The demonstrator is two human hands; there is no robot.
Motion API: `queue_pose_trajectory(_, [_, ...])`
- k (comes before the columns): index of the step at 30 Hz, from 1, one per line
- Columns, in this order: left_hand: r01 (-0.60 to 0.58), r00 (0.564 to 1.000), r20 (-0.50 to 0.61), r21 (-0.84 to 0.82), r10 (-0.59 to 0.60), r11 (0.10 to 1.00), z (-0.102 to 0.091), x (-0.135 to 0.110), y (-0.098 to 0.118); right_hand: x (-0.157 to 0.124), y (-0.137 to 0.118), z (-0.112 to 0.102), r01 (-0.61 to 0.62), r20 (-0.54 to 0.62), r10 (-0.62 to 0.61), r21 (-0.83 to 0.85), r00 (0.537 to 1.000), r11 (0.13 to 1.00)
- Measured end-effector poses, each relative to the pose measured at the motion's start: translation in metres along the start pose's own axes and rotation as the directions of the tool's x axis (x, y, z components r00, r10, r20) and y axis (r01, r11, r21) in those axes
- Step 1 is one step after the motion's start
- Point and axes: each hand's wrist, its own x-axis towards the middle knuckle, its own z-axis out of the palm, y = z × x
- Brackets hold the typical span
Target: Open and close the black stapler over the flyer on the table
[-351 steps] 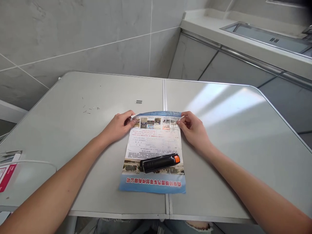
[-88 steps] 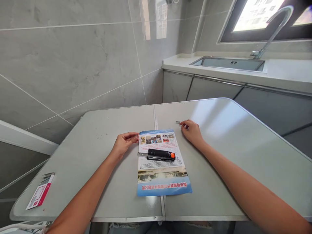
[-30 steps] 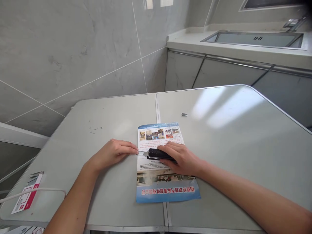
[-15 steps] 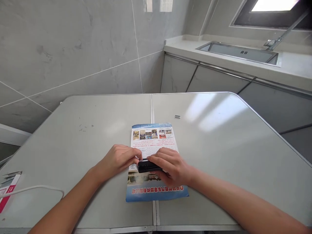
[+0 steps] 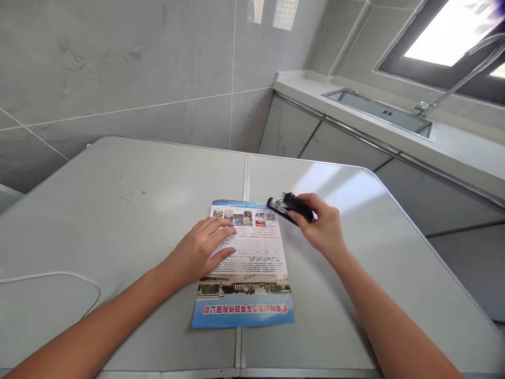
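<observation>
A printed leaflet (image 5: 252, 263) with blue ends, small photos and large red characters lies on the table, across its centre seam. My left hand (image 5: 203, 247) rests on the leaflet's left side, palm down, fingers spread and holding nothing. In my right hand (image 5: 321, 223) is a black stapler (image 5: 294, 208), gripped at its rear end between thumb and fingers. The stapler points left, over the leaflet's upper right corner. Its jaws look parted at the front, with a metallic part showing between them.
A pale folding table (image 5: 158, 173) with a metal rim spans the view. On its left lies a white cable (image 5: 67, 273). Tiny dark marks or bits (image 5: 130, 196) dot the back left. Beyond, a counter holds a sink (image 5: 379, 113) and tap (image 5: 445, 89) beside a tiled wall.
My right hand has carried the stapler up and right, off the leaflet's middle. My left hand has let go of the stapler's front and opened flat on the leaflet. The view has tilted.
</observation>
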Motion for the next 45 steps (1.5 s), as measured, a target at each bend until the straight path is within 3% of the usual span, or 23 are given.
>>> queue_pose_trajectory(3, [-0.07,0.994,0.084,0.054,0.065,0.996,0.016,-0.002,0.003,0.018,0.029,-0.026,-0.111,0.093,0.128,-0.169,0.987,0.979])
queue_pose_trajectory(6, [-0.077,0.987,0.144,0.08,0.065,0.994,0.029,-0.003,0.006,0.024,0.045,-0.04,-0.112,0.271,0.179,-0.244,0.946,0.963])
queue_pose_trajectory(13, [-0.014,0.982,0.188,0.058,0.003,0.998,0.038,-0.006,0.005,0.019,0.032,-0.048,0.034,0.547,0.061,-0.161,0.835,0.986])
queue_pose_trajectory(19, [-0.018,0.983,0.185,0.03,0.012,0.999,0.039,-0.006,0.002,0.013,0.018,-0.042,0.114,0.611,-0.021,-0.114,0.791,0.987])
queue_pose_trajectory(24, [-0.024,0.986,0.164,-0.019,0.026,1.0,0.038,-0.006,0.003,0.01,0.01,-0.037,0.156,0.577,-0.054,-0.128,0.815,0.979])
queue_pose_trajectory(37, [-0.031,0.982,0.186,0.021,0.027,0.999,0.039,-0.006,0.005,0.006,0.0,-0.03,0.264,0.621,-0.042,-0.27,0.782,0.926])
queue_pose_trajectory(41, [-0.012,0.988,0.153,-0.021,0.015,1.0,0.04,-0.006,0.007,0.004,-0.006,-0.024,0.307,0.616,-0.014,-0.372,0.788,0.876])
queue_pose_trajectory(45, [0.002,0.99,0.143,-0.049,0.005,0.999,0.041,-0.006,0.006,0.001,-0.018,-0.01,0.361,0.617,0.056,-0.529,0.785,0.768])
